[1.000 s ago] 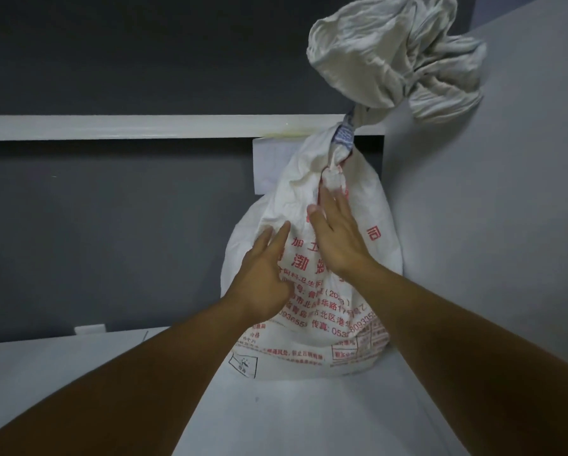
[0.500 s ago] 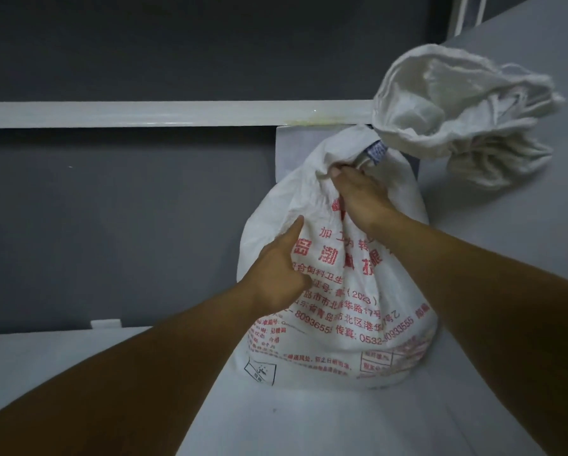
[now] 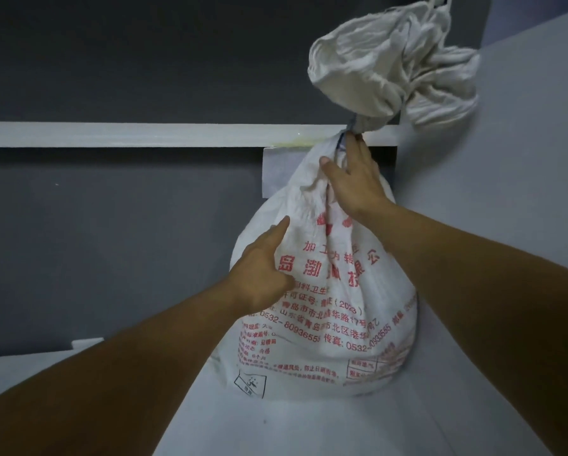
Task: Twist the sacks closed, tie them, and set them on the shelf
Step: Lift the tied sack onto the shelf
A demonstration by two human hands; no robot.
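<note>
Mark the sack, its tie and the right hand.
sack (image 3: pixel 335 324), head view, printed front of its body
tie (image 3: pixel 343 139), head view, blue strip at the neck
right hand (image 3: pixel 355 184), head view, back of the hand

White woven plastic sack (image 3: pixel 328 311) right of centre printed with red characters, blue-grey tie (image 3: pixel 345 139) at its neck, pale grey shelf board (image 3: pixel 308 422), dark grey wall (image 3: pixel 111 232) on the left

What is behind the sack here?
A pale plate under the white rail shows behind the sack, against the dark wall. The sack covers the plate's right part and the corner beneath.
</note>
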